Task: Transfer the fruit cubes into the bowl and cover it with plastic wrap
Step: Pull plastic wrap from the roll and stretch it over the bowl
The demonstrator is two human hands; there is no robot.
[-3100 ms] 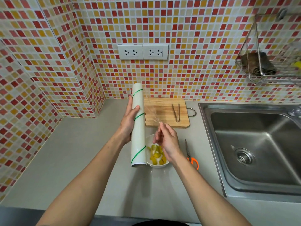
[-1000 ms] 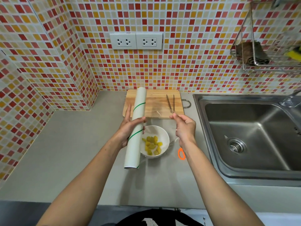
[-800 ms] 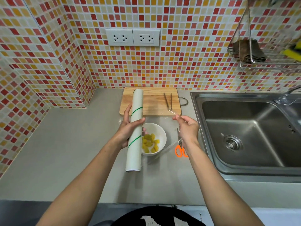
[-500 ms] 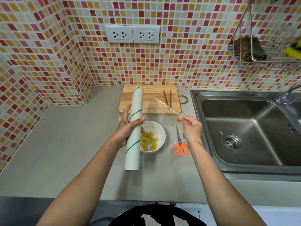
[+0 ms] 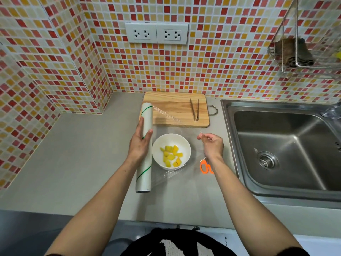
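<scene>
Since a moment ago our right hand (image 5: 212, 145) has pulled the plastic wrap (image 5: 175, 174) wider across the white bowl (image 5: 171, 151) of yellow fruit cubes (image 5: 171, 157), pinching its edge (barely visible); our left hand (image 5: 140, 143) grips the roll (image 5: 144, 146) above the counter (image 5: 73, 159).

- 1 white bowl (image 5: 171, 143)
- approx. 9 yellow fruit cubes (image 5: 171, 156)
- 1 plastic wrap roll (image 5: 144, 163)
- 1 cutting board (image 5: 175, 108)
- 1 pr. tongs (image 5: 195, 111)
- 1 pr. orange scissors (image 5: 205, 167)
- 2 wall sockets (image 5: 156, 33)
- 1 sink (image 5: 276, 145)
- 2 hands (image 5: 140, 145)
</scene>
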